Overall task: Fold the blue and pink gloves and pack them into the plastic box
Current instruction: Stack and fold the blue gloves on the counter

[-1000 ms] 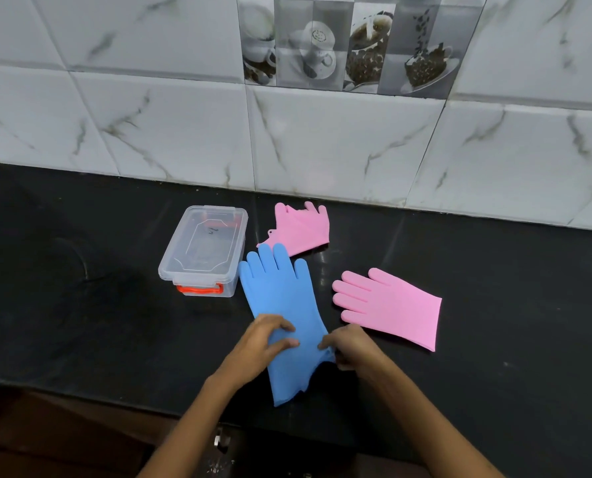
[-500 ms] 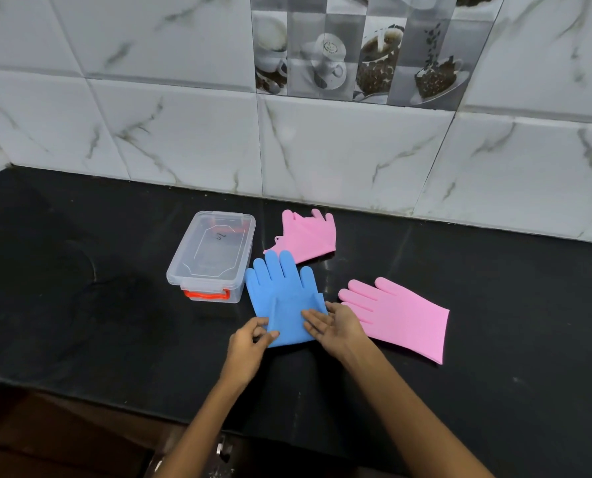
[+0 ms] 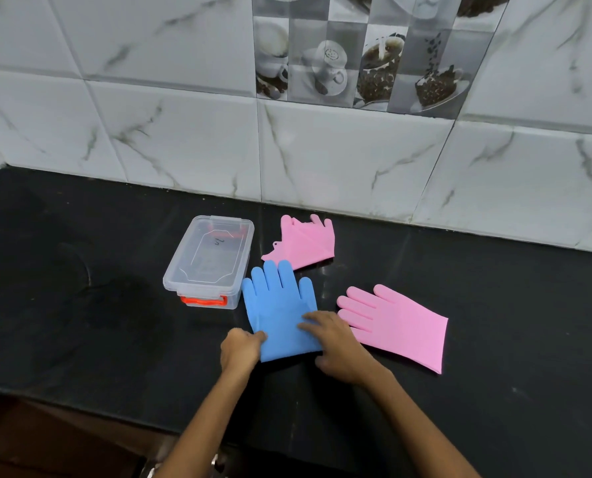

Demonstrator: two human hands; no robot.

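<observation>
Head view. Blue glove, doubled over once, lies flat on the black counter; its long axis runs away from the person, fingers pointing toward the wall and the folded edge nearest the body. Left hand pinches the glove's near-left corner between thumb and curled fingers. Right hand lies palm-down and spread, pressing the glove's right half flat rather than gripping it. Both hands sit at the folded end, so any second fold would probably carry that end forward, along the axis, toward the fingertips.

Plastic box, lid shut with its orange latch toward the person, stands just beside the glove's upper left, nearer the left hand. Folded pink glove lies just beyond the blue fingertips. Flat pink glove, unfolded, touches or nearly touches the right hand's outer edge.
</observation>
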